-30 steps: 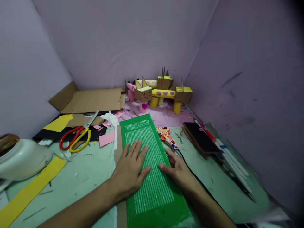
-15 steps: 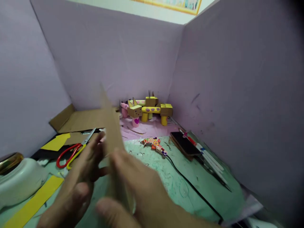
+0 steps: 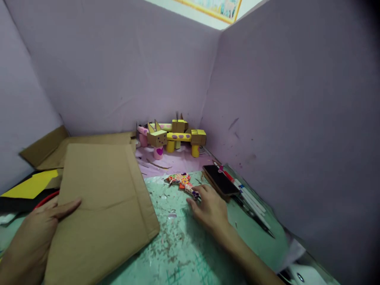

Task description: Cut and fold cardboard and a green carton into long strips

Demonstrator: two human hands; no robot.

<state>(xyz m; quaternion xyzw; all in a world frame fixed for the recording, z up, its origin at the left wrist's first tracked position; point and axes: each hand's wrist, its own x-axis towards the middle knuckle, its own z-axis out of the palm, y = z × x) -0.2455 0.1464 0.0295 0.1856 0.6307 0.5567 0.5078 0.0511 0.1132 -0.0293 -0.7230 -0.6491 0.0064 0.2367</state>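
Observation:
My left hand (image 3: 32, 233) grips the left edge of a large brown cardboard sheet (image 3: 101, 209), thumb on top, and the sheet lies flat over the left part of the green cutting mat (image 3: 184, 249). My right hand (image 3: 209, 208) rests on the mat with its fingers curled, fingertips touching a small multicoloured patterned object (image 3: 182, 182). Whether those fingers grip it I cannot make out. The scissors are almost fully hidden under the cardboard; only a red curve shows at its left edge.
Cardboard animal figures (image 3: 170, 136) stand on pink paper in the far corner. A dark phone (image 3: 221, 180) and several pens (image 3: 249, 198) lie along the right wall. Folded cardboard (image 3: 50, 148) and yellow paper (image 3: 29, 186) lie at the left. Purple partition walls enclose the desk.
The green sheet that both hands pressed flat is gone from view. The cardboard was lifted, turned and laid down on the left. My right hand has moved away to the patterned object.

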